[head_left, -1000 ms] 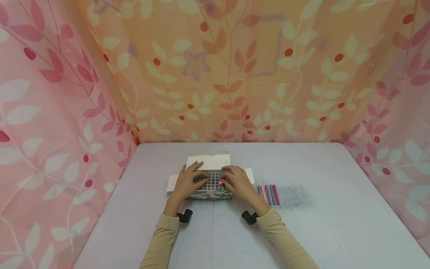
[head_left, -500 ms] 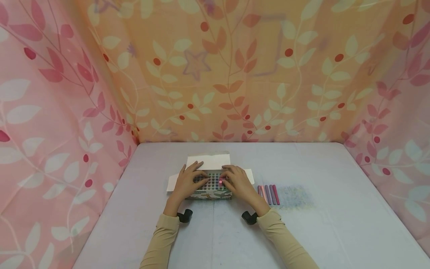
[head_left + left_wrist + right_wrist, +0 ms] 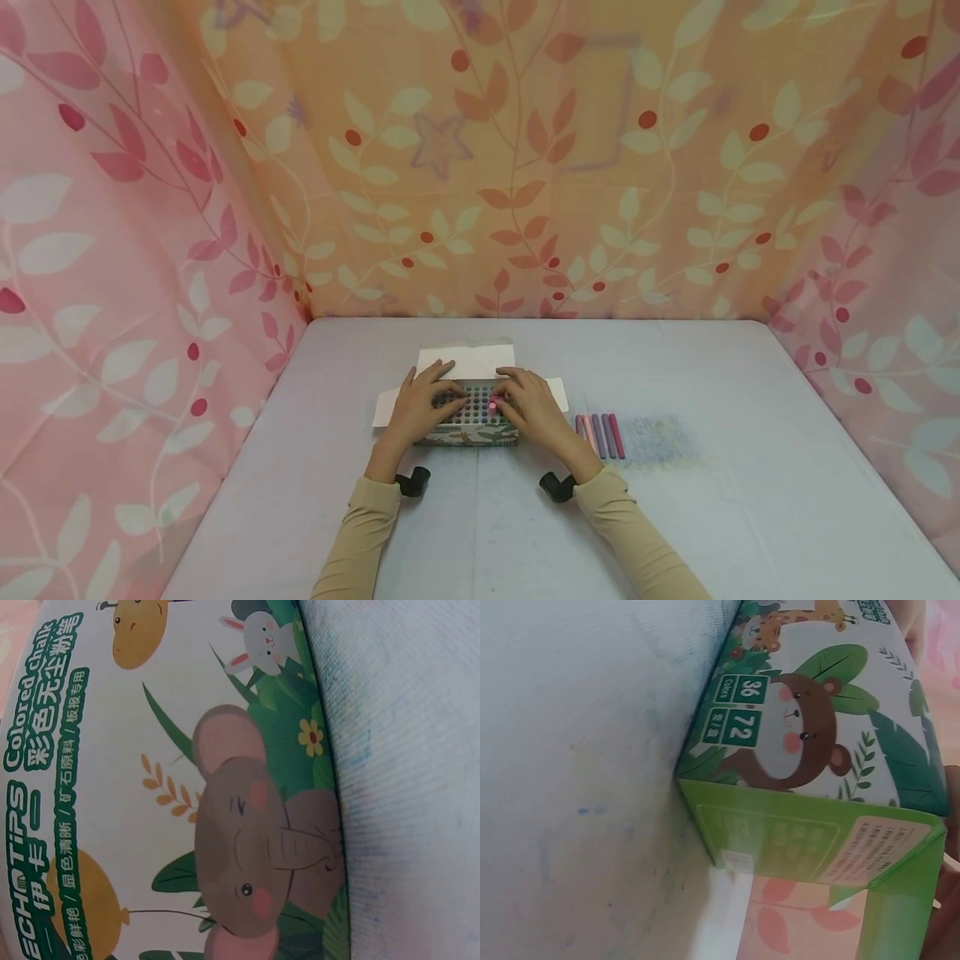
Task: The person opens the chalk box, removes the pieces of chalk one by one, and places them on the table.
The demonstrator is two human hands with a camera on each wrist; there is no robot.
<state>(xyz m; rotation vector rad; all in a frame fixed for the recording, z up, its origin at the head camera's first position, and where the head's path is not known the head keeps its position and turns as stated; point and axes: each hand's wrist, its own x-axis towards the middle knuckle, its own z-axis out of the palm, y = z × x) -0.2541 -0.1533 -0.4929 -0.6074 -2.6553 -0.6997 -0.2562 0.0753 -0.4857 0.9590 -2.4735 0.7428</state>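
Observation:
An open chalk box [image 3: 467, 434] with animal pictures stands on the table, its compartment filled with upright chalk ends seen from above. My left hand [image 3: 415, 410] lies over the box's left side, thumb and forefinger above the chalks; I see nothing held in it. At the right side, my right hand [image 3: 534, 408] pinches a pink chalk [image 3: 492, 408] that stands out above the others. The left wrist view shows only the box's printed elephant side [image 3: 247, 840]. In the right wrist view, the box's green end [image 3: 780, 832] faces the camera, with parts of fingers [image 3: 952, 795] at the right edge.
Several purple, salmon and magenta chalks [image 3: 600, 436] lie side by side right of the box. Beyond them is a bluish chalk smudge [image 3: 663, 440] on the white tabletop [image 3: 765, 500]. White box flaps [image 3: 476, 361] spread outward. Leaf-patterned curtains [image 3: 517, 158] enclose the table.

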